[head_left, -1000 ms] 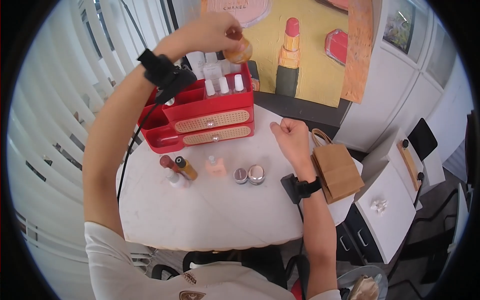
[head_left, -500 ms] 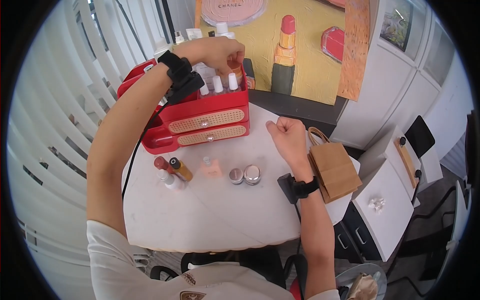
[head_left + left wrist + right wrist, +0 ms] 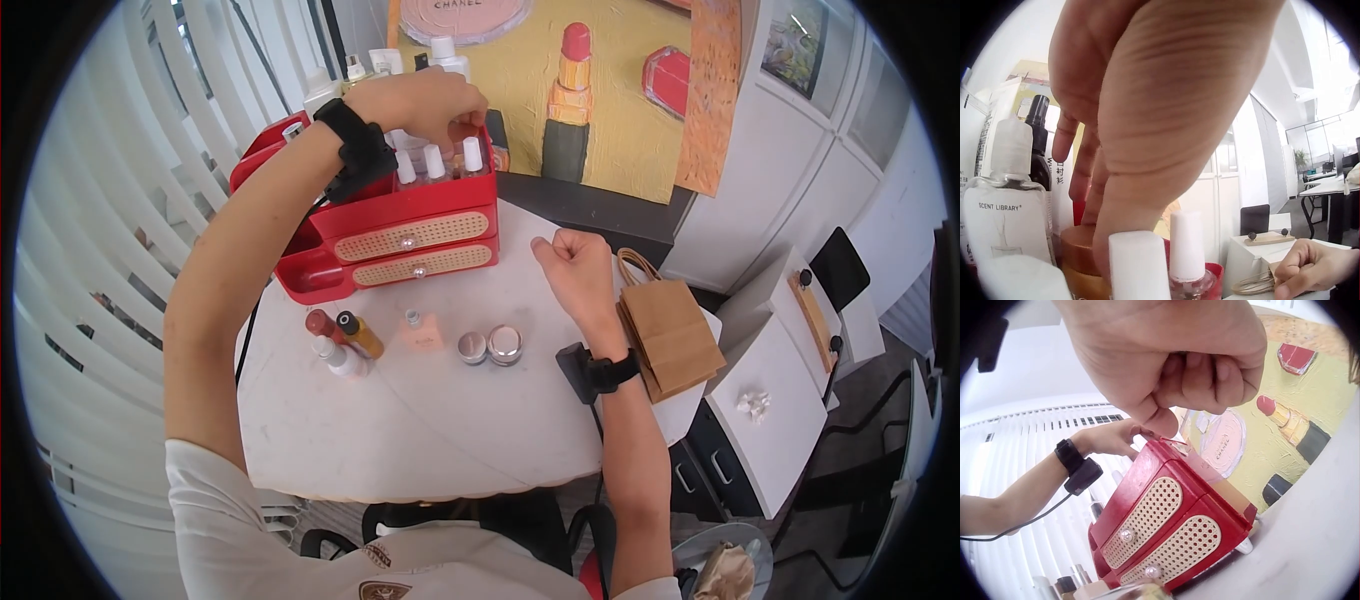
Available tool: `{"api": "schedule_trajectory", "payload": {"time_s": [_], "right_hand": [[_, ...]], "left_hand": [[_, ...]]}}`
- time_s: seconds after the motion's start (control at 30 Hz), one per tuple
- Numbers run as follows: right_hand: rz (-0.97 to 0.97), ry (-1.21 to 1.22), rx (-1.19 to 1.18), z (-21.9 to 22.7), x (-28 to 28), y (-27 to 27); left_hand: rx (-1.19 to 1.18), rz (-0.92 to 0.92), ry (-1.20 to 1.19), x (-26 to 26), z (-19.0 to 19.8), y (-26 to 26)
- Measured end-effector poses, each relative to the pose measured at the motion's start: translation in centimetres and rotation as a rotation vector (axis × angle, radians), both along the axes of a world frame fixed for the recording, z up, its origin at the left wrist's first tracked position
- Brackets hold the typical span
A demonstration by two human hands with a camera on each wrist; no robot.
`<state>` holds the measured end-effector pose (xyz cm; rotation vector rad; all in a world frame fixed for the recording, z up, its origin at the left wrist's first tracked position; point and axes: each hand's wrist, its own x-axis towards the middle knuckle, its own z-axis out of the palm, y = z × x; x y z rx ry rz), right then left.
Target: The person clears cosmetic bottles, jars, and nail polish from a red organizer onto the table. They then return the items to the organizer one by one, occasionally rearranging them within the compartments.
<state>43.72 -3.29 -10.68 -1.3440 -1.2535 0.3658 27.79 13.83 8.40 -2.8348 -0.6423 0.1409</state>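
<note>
My left hand (image 3: pixel 435 100) is over the right end of the red organizer (image 3: pixel 410 210), thumb and index finger pinching the lid of an amber jar (image 3: pixel 1079 250), the other fingers hanging nearly straight past it. Jar upright at the back of the top section, behind the white-capped bottles (image 3: pixel 434 160); the Scent Library bottle (image 3: pixel 1007 231) stands to its left. Its base is hidden, so I cannot tell whether it touches the floor of the compartment.

My right hand (image 3: pixel 580 275) is curled into a fist, nothing in it, beside the paper bag (image 3: pixel 672 335). Both drawers shut. Out on the white tabletop (image 3: pixel 400 430), in front of the organizer: a pink bottle (image 3: pixel 421 334), two small round jars touching or nearly so, and a close group of three bottles to the left.

My reading: the step in hand is seating the jar among its neighbours. The next move calls for making sure it sits flat, then loosening thumb and finger and lifting straight up. Risk is slight but real: the white caps crowd my thumb, and a sideways exit could tip one
</note>
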Motion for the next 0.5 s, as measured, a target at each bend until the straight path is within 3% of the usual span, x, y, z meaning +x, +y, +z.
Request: {"api": "schedule_trajectory", "payload": {"time_s": [0.27, 0.37, 0.43, 0.5], "right_hand": [[0.025, 0.019, 0.005, 0.1, -0.2, -0.1], [0.02, 0.015, 0.001, 0.2, -0.2, -0.2], [0.014, 0.019, -0.005, 0.3, -0.1, -0.2], [0.02, 0.028, -0.014, 0.4, -0.2, -0.3]], "left_hand": [[-0.138, -0.033, -0.043, -0.2, 0.6, 0.6], [-0.065, 0.046, -0.057, 0.4, 0.4, -0.2], [0.053, 0.24, -0.003, 0.8, 0.1, -0.4], [0.075, 0.189, -0.033, 0.5, 0.0, -0.4]]}}
